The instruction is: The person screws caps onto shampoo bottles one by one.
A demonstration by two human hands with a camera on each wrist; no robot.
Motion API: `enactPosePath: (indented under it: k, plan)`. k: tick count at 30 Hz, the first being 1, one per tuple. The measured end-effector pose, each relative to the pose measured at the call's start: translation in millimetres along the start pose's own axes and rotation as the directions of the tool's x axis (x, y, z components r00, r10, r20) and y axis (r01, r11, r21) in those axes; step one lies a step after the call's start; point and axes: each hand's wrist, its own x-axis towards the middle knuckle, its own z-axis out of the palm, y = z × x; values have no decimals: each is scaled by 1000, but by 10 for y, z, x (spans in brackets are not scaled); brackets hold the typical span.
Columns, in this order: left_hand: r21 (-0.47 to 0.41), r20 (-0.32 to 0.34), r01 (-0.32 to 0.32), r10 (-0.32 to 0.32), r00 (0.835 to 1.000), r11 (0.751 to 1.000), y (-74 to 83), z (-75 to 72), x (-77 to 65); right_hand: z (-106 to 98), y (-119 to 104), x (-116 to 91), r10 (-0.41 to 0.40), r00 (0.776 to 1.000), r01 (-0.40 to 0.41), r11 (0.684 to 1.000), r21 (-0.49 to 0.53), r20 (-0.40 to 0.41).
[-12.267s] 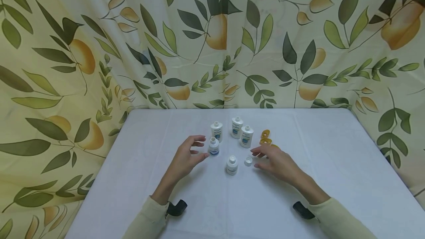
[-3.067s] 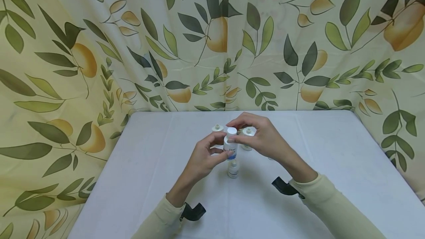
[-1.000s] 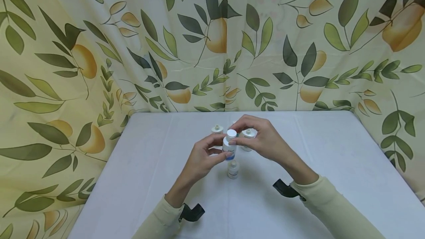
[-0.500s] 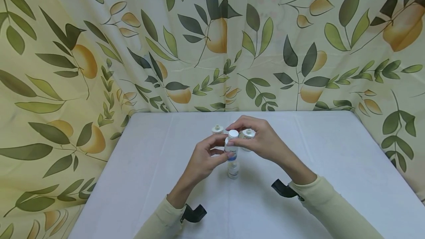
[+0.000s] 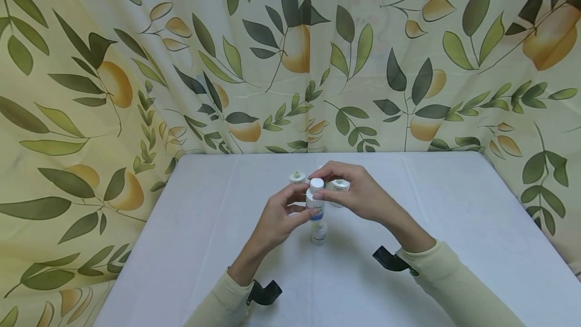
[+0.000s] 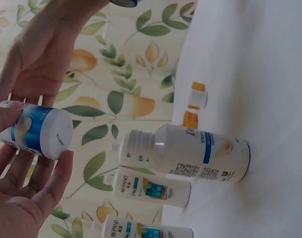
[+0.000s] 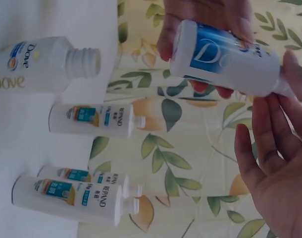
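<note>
A small white Dove bottle (image 7: 220,54) with a blue label is held up off the table, roughly upright in the head view. Around its body curl the fingers and thumb of my left hand (image 5: 281,218). A white cap (image 5: 316,183) sits at its top, and my right hand (image 5: 351,188) pinches it between thumb and fingers. Just below, a second Dove bottle (image 6: 200,148) stands on the table with its threaded neck bare. Behind the hands stand several white REPAND bottles (image 7: 89,119) without caps, partly hidden in the head view.
Orange flip caps (image 6: 190,119) lie on the table with a small white cap (image 6: 198,99) by them, hidden by the right hand in the head view. A white cloth (image 5: 204,226) covers the table, and a leaf-patterned curtain (image 5: 281,39) hangs behind it.
Twelve seconds ago this bottle stood uncapped beside the left hand, both hands apart. Since then it was lifted and the right hand took hold of a cap on it. Lately only slight shifts.
</note>
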Motion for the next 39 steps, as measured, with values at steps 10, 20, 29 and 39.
enactPosePath:
  k: [10, 20, 29, 39]
  plan:
    - [-5, 33, 10, -10, 999, 1000, 58, -80, 12, -71, -7, -19, 9, 997, -13, 999, 53, 78]
    - [-17, 43, 4, -3, 999, 1000, 45, -81, 16, -77, -8, -18, 75, 996, -77, 996, 52, 49]
    - [-26, 39, -6, 7, 999, 1000, 41, -35, 18, -63, -18, -11, 58, 997, -61, 995, 76, 41]
    - [-25, 1, -35, 35, 999, 999, 27, 17, 12, -31, -29, 6, 65, 998, -66, 996, 68, 17]
